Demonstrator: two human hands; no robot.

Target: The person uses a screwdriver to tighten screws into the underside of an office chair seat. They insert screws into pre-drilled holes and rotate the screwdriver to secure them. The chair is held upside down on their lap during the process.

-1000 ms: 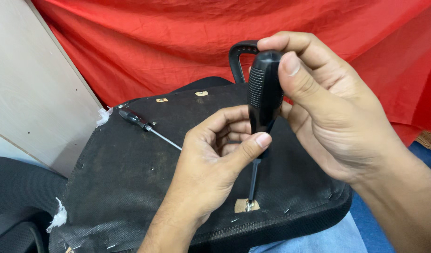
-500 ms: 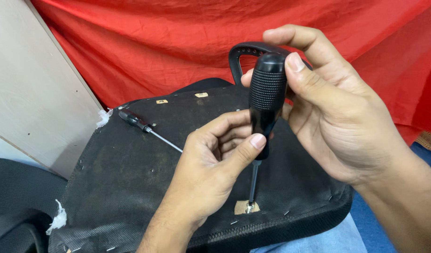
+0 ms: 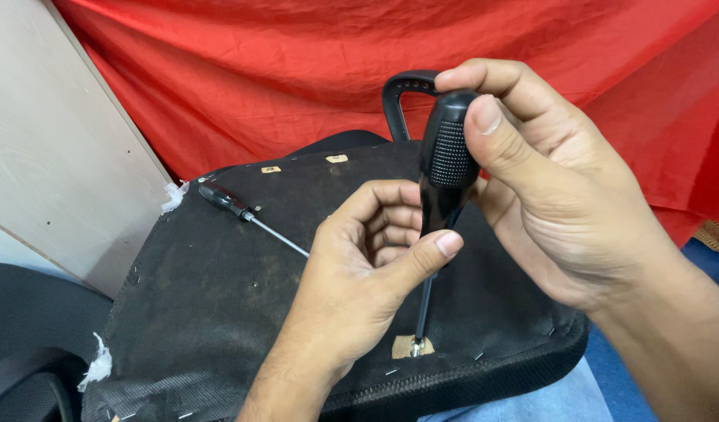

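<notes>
Black tool: a screwdriver (image 3: 445, 184) with a knurled black handle stands nearly upright over the upturned seat base (image 3: 218, 305), leaning slightly so the handle sits up and to the right of its tip.
Long axis: it runs from the handle top down the thin steel shaft to the tip, which meets a screw point (image 3: 414, 346) in a bare wooden patch near the base's front edge.
Right hand (image 3: 555, 203): its grip is clamped on the screwdriver handle, thumb pressed on the knurled face and fingers wrapped over the top and back.
Left hand (image 3: 359, 289): its grip is closed round the lower handle where it narrows to the shaft, thumb tip against the handle's lower end and fingers curled behind it.
Which hand is nearer: the left hand sits lower on the tool and closer to the screw point; the right hand is above it, on the far end of the axis.
Direction from grip to work: straight down the shaft and slightly left, towards the front edge of the base.
Second screwdriver (image 3: 250, 216): it lies flat on the base, well apart to the upper left, handle towards the far left corner, untouched.
Backdrop: a red cloth (image 3: 242, 78) hangs behind, a pale board (image 3: 54, 156) leans at the left.
</notes>
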